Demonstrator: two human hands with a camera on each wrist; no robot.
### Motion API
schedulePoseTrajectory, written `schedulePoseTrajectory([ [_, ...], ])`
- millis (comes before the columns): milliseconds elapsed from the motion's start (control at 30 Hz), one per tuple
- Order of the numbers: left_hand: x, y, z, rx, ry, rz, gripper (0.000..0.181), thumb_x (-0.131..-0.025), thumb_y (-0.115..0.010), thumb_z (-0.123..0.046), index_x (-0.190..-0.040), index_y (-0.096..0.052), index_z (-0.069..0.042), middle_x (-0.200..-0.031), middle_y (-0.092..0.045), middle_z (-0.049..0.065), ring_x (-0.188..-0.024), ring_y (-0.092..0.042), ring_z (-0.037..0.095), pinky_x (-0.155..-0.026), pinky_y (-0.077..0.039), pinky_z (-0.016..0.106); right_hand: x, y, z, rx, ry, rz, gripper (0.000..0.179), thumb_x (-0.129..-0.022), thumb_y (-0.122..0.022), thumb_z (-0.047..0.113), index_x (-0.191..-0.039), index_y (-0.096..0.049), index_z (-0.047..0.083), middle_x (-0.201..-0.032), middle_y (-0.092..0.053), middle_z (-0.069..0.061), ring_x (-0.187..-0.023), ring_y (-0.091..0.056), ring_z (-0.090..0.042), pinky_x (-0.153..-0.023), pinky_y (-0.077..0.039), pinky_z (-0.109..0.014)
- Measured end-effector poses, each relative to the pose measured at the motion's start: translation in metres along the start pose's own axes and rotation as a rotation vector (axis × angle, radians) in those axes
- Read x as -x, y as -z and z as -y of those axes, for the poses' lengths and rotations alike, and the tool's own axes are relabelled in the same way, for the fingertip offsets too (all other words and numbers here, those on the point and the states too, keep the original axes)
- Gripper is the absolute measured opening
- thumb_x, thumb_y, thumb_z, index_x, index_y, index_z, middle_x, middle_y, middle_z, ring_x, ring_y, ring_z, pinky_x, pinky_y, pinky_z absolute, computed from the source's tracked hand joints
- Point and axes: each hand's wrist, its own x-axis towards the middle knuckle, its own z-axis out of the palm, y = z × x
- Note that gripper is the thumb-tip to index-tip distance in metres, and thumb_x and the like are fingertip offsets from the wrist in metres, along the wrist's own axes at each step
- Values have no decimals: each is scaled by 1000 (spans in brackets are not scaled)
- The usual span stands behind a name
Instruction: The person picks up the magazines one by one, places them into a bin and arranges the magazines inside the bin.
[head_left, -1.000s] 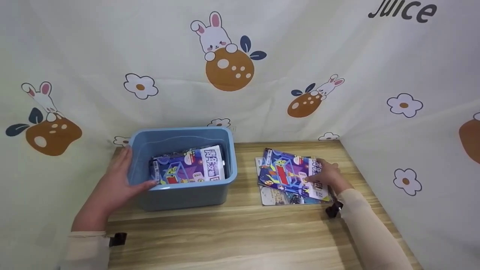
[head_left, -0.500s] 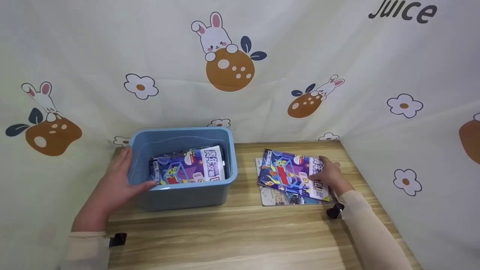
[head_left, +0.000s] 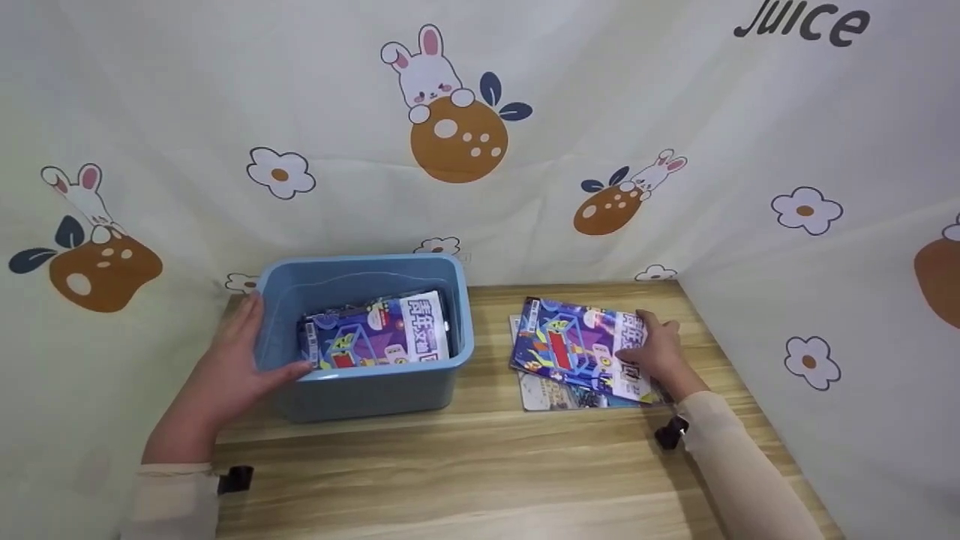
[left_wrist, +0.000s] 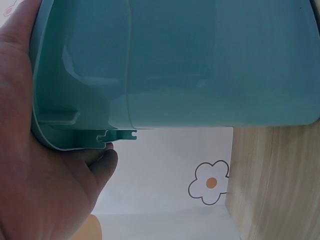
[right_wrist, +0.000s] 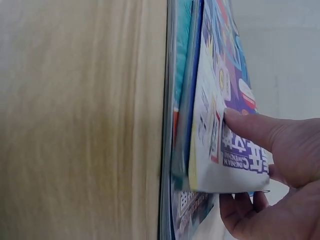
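Around the left front corner of a blue plastic bin [head_left: 375, 390], my left hand [head_left: 232, 367] grips the rim, thumb on the front edge and fingers along the side. Inside the bin lies a purple magazine [head_left: 367, 337] with a white title strip. My right hand [head_left: 664, 352] pinches the right end of a similar purple magazine [head_left: 562, 345], thumb on the cover and fingers beneath. In the right wrist view, that end of the pinched magazine [right_wrist: 207, 145] is raised. Another magazine [head_left: 547, 394] lies under it on the table, mostly covered.
The wood-grain table [head_left: 465, 480] runs in front of the bin and magazines. A pale printed curtain [head_left: 337, 210] hangs close behind and on both sides. Small black clips [head_left: 671, 433] sit at both sleeve cuffs.
The upper magazine on the right has shifted slightly left, over the lower one. My right hand stays at its right end. My left hand and the bin have not moved.
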Motion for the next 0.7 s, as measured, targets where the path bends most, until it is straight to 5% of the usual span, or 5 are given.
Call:
schedulePoseTrajectory([
  [233,1,0,0,-8,-19,-7,138,-89,-80,-74,-178,5,-11,-184,8,20,-166,-1,56,-115,-24,88,0,0,-3,-4,12,39,88,-85,-96,21,-156,-49,-3,-151,-27,-47,-137,-40,-63,-117,-43,-72],
  [700,1,0,0,-6,-18,-19,139,-88,-79,-77,-178,5,-12,-184,7,20,-165,-4,58,-113,-25,88,-4,3,-5,-121,10,79,107,-85,-94,11,-170,-30,-3,-154,-37,-46,-137,-49,-58,-122,-42,-66],
])
